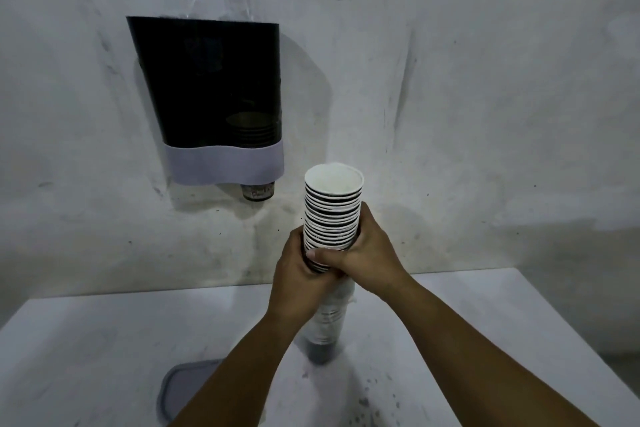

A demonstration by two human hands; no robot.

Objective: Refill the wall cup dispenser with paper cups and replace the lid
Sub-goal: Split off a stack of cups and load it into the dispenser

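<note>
A white worktop (pixel 104 340) stood pushed up against the scuffed wall, its far edge meeting the plaster. Its surface looked worn, with dark specks scattered across the near right part. A grey lid (pixel 180 388) with rounded corners lay flat on it near the front edge, partly hidden behind a forearm. Further in, toward the middle, the lower end of a tall stack of paper cups (pixel 325 329) came down to the worktop; whether it rested there or hung just above, I could not tell.
</note>
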